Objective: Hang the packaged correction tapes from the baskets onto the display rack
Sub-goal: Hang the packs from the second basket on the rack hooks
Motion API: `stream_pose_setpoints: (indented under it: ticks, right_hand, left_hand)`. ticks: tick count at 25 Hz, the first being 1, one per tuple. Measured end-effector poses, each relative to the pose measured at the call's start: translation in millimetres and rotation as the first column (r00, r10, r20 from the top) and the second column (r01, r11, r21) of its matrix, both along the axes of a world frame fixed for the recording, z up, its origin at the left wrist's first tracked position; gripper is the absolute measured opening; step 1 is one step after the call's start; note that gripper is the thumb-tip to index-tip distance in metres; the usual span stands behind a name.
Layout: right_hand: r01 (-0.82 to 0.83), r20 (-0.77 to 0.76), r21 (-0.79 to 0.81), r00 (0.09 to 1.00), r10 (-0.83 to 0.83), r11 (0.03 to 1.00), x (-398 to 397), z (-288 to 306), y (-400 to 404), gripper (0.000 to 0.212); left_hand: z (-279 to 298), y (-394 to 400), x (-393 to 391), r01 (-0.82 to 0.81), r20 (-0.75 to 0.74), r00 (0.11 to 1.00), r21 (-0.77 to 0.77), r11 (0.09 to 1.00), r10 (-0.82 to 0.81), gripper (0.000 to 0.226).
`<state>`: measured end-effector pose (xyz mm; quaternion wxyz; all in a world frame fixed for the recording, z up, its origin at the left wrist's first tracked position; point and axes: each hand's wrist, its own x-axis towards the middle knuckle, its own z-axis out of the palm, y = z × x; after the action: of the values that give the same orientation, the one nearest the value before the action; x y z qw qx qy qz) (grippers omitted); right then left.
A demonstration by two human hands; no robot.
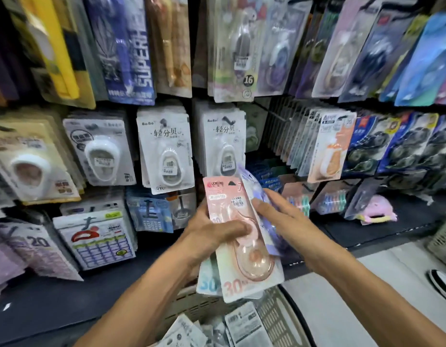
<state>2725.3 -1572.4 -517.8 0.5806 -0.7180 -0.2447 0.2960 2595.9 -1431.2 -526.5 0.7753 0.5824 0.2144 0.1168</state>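
Head view: pink correction tape pack (242,236) in left hand (211,236)

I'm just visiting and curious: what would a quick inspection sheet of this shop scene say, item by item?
Surface: dark shelf ledge under the display rack.
Job's things: pink correction tape pack in front of a fanned bunch; basket below holds more packs.
Clutter: pink item lying on the ledge.
Grippers: left hand grips the bunch, thumb across the pink pack; right hand touches the packs behind.
Cables: nothing seen.
Surroundings: hanging stationery packs, pale floor.
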Motion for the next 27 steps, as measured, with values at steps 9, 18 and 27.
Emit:
stream_pose_setpoints:
  ticks: [9, 18, 27]
  right_hand:
    - [0.479, 0.599, 0.066, 0.682, -0.419, 0.875, 64.0, 56.5, 6.0, 0.059]
    - [0.485, 0.718, -0.119, 0.645, -0.262, 0.866, 72.8, 54.5, 10.9, 0.065]
    - [-0.108, 0.109, 0.203, 0.99, 0.087, 0.973, 3.9, 48.4, 29.3, 0.051]
  left_hand:
    - [67.2, 46.9, -9.9, -0.079, 0.174, 0.981, -0.048, 0.996, 0.086, 0.048]
    - [49.3, 52.8, -3.0, -0.111, 0.182, 0.976, -0.065, 0.992, 0.121, 0.066]
    - [44.6, 40.4, 16.2, -0.049, 0.201, 0.975, -0.214, 0.976, 0.093, 0.082]
